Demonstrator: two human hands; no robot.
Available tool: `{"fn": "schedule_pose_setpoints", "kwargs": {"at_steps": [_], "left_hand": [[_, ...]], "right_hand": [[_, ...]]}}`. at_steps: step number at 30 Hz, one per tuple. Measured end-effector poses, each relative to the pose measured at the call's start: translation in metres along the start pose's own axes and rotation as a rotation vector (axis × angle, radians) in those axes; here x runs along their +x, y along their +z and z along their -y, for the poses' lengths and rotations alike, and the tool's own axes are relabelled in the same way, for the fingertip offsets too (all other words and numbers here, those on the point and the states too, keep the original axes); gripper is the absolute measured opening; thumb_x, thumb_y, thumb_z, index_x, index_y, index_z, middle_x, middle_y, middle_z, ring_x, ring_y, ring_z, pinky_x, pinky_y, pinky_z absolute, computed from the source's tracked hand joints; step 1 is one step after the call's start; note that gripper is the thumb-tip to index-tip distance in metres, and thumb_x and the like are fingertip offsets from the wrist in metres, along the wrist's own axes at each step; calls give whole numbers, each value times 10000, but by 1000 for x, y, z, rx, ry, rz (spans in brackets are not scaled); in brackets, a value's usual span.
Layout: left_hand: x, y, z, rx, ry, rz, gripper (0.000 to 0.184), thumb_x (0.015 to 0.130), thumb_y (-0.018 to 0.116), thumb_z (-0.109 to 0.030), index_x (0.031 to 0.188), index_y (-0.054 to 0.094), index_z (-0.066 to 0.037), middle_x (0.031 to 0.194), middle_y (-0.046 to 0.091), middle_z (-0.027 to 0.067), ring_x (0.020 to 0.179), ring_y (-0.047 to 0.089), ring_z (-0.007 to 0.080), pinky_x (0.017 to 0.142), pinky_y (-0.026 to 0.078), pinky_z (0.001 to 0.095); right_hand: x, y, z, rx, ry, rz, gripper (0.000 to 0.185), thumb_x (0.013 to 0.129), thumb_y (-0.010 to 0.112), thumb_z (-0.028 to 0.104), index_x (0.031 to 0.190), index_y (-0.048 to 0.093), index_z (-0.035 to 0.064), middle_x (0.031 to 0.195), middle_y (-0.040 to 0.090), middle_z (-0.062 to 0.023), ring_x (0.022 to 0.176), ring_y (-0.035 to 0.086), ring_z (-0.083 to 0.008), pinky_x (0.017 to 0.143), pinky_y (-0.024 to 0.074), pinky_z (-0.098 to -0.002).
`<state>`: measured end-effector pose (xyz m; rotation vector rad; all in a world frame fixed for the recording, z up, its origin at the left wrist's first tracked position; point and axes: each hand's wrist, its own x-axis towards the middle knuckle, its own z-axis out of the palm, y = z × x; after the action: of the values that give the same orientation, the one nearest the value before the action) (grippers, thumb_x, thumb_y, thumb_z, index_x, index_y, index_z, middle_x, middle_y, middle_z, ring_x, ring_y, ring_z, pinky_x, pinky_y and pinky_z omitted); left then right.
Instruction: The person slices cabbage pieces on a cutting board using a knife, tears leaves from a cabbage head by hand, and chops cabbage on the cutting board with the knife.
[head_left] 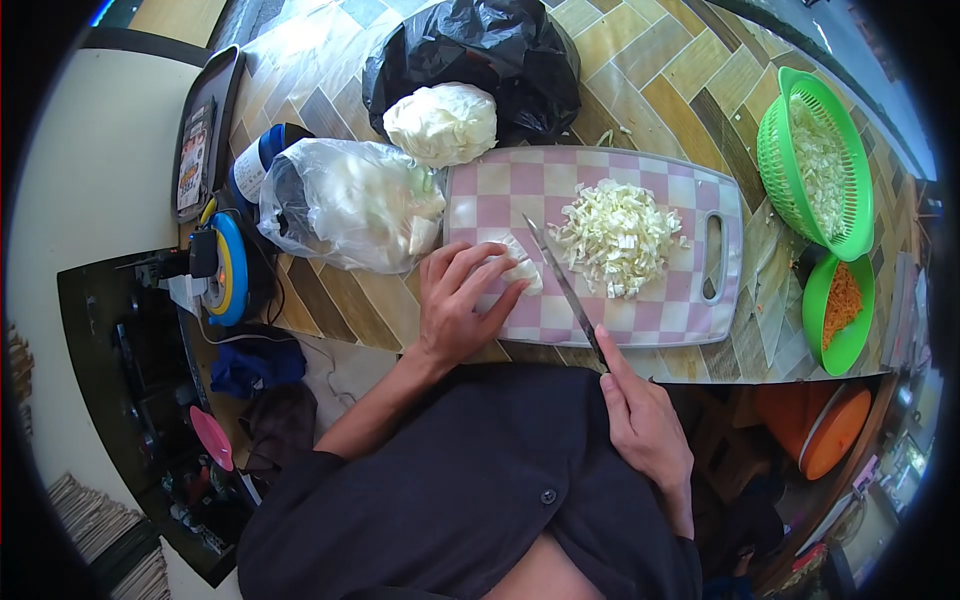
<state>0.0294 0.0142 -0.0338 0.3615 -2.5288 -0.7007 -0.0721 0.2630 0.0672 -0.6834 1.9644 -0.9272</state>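
A pink-and-white checkered cutting board [640,325] lies in front of me. My left hand [462,295] is curled over a piece of white cabbage [522,268] on the board's left part, fingertips pressed on it. My right hand [645,420] grips a knife [570,290] by its handle at the near edge. The blade points away and slightly left, just right of the cabbage piece and apart from it by a small gap. Chopped cabbage [620,240] is heaped on the board right of the blade.
Behind the board are a cabbage head [442,124] and a black plastic bag [480,50]. A clear bag [350,205] with pale pieces stands left. At the right are a green colander [780,150] of chopped cabbage and a green bowl [862,330] of shredded orange food.
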Motion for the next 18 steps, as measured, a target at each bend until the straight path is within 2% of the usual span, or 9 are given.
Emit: {"fn": "schedule_pose_setpoints", "kwargs": {"at_steps": [6,12,18], "left_hand": [[-4,7,1,6,-4,-51,321,803,890,-197,1094,786,-112,1179,734,-4,1069,618,260,946,451,390],[-4,1,1,3,15,-18,325,809,880,-180,1117,804,-112,1203,741,4,1055,619,255,936,454,384],[-6,5,5,8,25,-36,307,804,873,-160,1103,819,-122,1213,741,2,1049,614,255,930,452,383]], "right_hand": [[1,5,-1,-16,65,74,568,1088,503,167,1634,390,273,963,708,-293,905,691,-493,799,553,-525],[-1,13,-9,-52,-3,27,580,1087,507,172,1640,374,289,874,695,-267,832,690,-478,761,546,-535],[0,18,-12,-75,16,51,600,1077,522,167,1641,371,307,856,691,-254,808,690,-463,755,547,-531]]}}
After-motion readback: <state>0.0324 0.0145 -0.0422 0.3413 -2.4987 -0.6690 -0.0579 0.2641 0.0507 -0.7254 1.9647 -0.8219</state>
